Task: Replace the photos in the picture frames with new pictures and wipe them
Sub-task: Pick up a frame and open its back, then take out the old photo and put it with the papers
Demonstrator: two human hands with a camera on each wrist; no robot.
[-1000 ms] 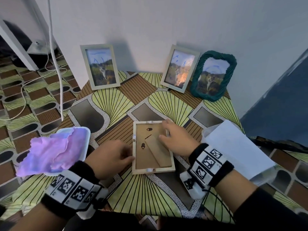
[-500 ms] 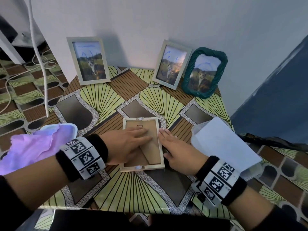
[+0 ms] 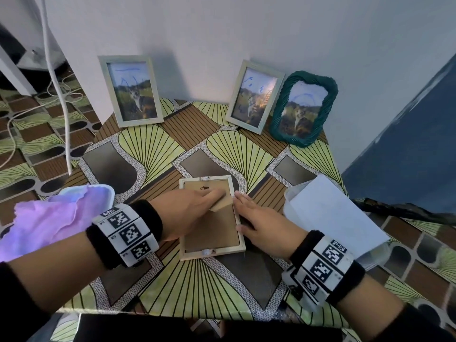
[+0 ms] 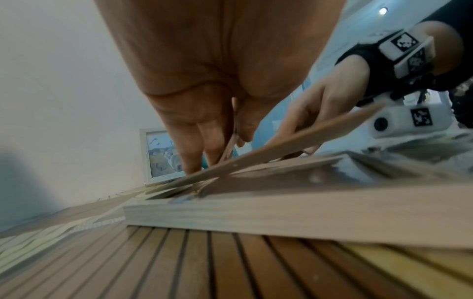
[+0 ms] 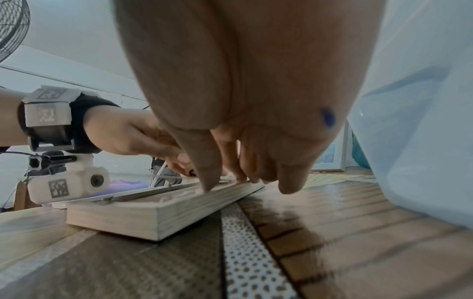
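Observation:
A light wooden picture frame (image 3: 238, 248) lies face down on the patterned table, its brown backing (image 3: 212, 233) up. My left hand (image 3: 212, 195) reaches across the backing and pinches the cardboard stand flap (image 3: 220, 205), which is lifted off the backing; in the left wrist view the flap (image 4: 307, 137) slants up from the frame (image 4: 256, 214). My right hand (image 3: 246, 206) lies flat along the frame's right rail, fingers straight. The right wrist view shows these fingertips (image 5: 210, 188) pressing on the rail (image 5: 158, 214).
Three framed cat photos lean on the back wall: a pale one (image 3: 132, 91) at left, a pale one (image 3: 254, 96) and a green woven one (image 3: 302, 109) at right. A purple cloth (image 3: 49, 218) lies on a white tray left. White sheets (image 3: 330, 215) sit right.
My left hand moved from the frame's left edge onto the backing and raised the stand flap. My right hand slid off the backing to the right rail.

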